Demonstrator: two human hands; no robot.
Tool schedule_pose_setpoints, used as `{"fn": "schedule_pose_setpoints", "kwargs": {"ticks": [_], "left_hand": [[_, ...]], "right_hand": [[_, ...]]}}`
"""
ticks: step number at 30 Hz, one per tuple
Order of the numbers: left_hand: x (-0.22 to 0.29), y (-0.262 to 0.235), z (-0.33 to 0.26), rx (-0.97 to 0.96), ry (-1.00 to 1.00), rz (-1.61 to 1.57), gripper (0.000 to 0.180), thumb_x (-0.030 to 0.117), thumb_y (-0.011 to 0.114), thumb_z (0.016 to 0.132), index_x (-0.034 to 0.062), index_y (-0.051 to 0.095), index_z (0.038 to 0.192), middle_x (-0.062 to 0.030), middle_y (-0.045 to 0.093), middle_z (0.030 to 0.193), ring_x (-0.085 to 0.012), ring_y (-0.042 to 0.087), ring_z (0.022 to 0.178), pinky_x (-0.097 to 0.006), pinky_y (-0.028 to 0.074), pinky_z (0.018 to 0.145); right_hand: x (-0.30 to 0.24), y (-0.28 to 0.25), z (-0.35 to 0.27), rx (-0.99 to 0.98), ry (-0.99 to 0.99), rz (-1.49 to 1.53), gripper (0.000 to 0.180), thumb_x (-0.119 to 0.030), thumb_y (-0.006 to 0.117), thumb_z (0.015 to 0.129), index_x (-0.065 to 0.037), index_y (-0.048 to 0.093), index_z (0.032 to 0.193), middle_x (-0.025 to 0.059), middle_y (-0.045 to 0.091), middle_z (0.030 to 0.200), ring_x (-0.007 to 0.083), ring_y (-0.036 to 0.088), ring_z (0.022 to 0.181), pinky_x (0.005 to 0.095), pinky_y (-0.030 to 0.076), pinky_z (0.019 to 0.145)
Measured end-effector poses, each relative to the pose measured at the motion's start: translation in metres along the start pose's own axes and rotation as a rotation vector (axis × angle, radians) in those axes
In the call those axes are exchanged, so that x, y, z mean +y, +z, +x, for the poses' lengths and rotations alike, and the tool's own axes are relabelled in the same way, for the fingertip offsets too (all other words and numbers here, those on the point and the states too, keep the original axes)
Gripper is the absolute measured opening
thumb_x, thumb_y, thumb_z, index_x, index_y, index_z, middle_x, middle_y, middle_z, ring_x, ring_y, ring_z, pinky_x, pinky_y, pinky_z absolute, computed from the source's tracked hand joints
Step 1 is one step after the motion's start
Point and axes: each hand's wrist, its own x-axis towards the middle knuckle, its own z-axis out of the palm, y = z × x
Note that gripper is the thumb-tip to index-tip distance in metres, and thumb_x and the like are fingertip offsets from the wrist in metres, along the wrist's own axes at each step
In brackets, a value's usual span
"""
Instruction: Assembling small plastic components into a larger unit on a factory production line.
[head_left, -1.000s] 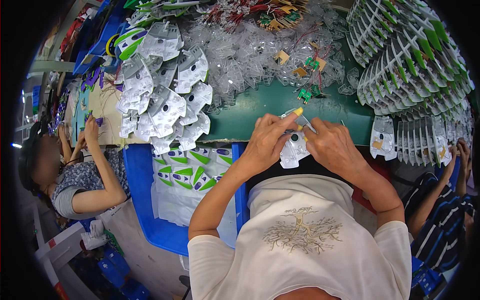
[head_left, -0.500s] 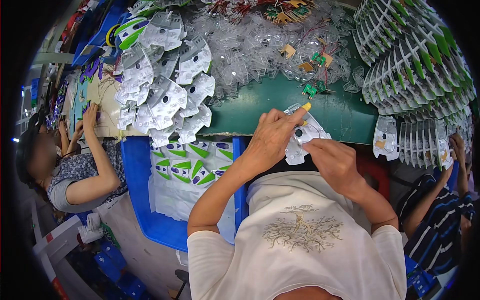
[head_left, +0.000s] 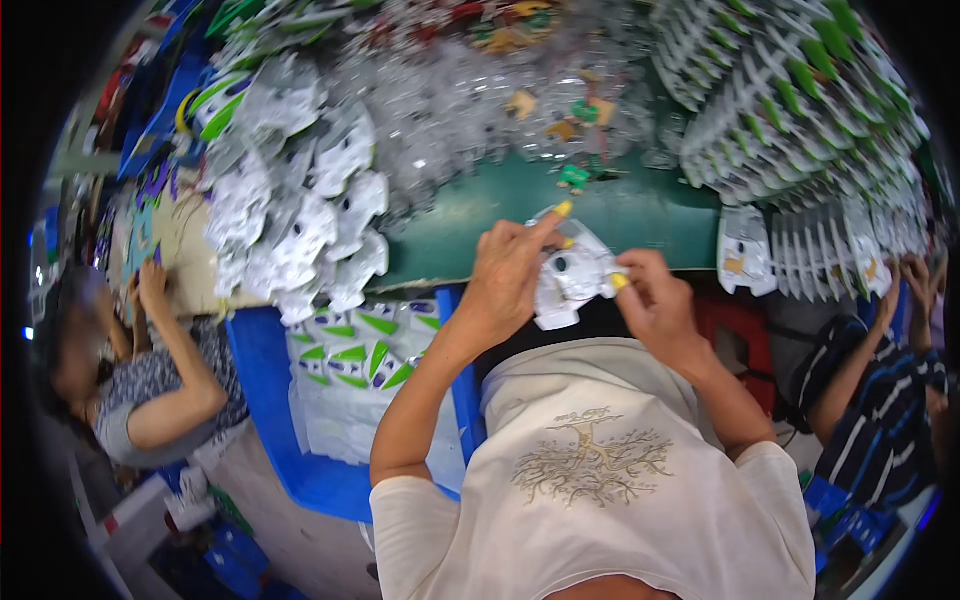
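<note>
Just off the table's front edge, my left hand [head_left: 508,275] grips a white plastic housing shell [head_left: 580,277] by its left side, a yellow-covered fingertip lying along its top. The shell's ribbed inner face, with a dark round hole, is turned up. At its right edge my right hand [head_left: 655,305] is closed, thumb and finger against the rim; yellow covers show on those tips. Whether a small part sits between these fingertips cannot be made out. Beyond the shell, a small green circuit board [head_left: 574,178] lies on the green tabletop [head_left: 470,235].
White shells [head_left: 300,225] are heaped at left, with clear plastic parts [head_left: 430,110] behind. Stacked green-and-white shells [head_left: 800,150] rise at right. A blue bin [head_left: 265,400] holds green-white-purple pieces [head_left: 350,362]. Co-workers sit at left [head_left: 160,400] and right [head_left: 870,420].
My right hand has shifted from over the shell's lower part to its right edge, uncovering more of the shell. My left hand keeps its hold. The whole view has shifted a little.
</note>
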Motion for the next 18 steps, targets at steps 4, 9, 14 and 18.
{"fn": "schedule_pose_setpoints", "kwargs": {"ticks": [4, 9, 14, 18], "left_hand": [[0.002, -0.004, -0.003, 0.203, 0.007, -0.078, 0.040, -0.010, 0.061, 0.082, 0.0003, 0.063, 0.121, -0.0128, 0.069, 0.100, -0.0314, 0.061, 0.088, -0.041, 0.047, 0.083], [0.004, -0.004, 0.009, 0.290, 0.031, -0.003, 0.028, -0.007, 0.066, 0.082, -0.0016, 0.066, 0.109, -0.0143, 0.069, 0.098, -0.0306, 0.062, 0.089, -0.037, 0.049, 0.080], [0.005, 0.011, 0.010, 0.159, -0.026, -0.026, 0.027, -0.002, 0.068, 0.083, -0.0015, 0.065, 0.110, -0.0150, 0.068, 0.099, -0.0314, 0.062, 0.090, -0.037, 0.049, 0.081], [0.005, 0.014, 0.012, 0.127, -0.001, 0.012, 0.027, -0.001, 0.068, 0.083, -0.0018, 0.066, 0.110, -0.0157, 0.068, 0.100, -0.0317, 0.062, 0.091, -0.038, 0.049, 0.082]], "right_hand": [[-0.004, -0.002, -0.010, 0.110, 0.000, 0.110, 0.025, 0.003, 0.062, 0.084, -0.003, 0.056, 0.108, 0.0098, 0.062, 0.071, 0.0157, 0.062, 0.059, 0.0285, 0.048, 0.053], [0.032, -0.064, -0.065, 0.504, 0.127, 0.196, 0.019, 0.006, 0.061, 0.088, -0.001, 0.056, 0.105, 0.0033, 0.064, 0.085, 0.0071, 0.062, 0.073, 0.0213, 0.050, 0.063], [0.051, -0.107, -0.073, 0.669, 0.244, 0.290, 0.016, 0.006, 0.055, 0.092, -0.001, 0.052, 0.107, 0.0005, 0.057, 0.076, 0.0036, 0.050, 0.059, 0.0190, 0.039, 0.050], [0.062, -0.103, -0.072, 0.769, 0.278, 0.238, 0.015, 0.005, 0.055, 0.093, -0.001, 0.052, 0.107, 0.0008, 0.056, 0.075, 0.0043, 0.049, 0.056, 0.0193, 0.038, 0.048]]}}
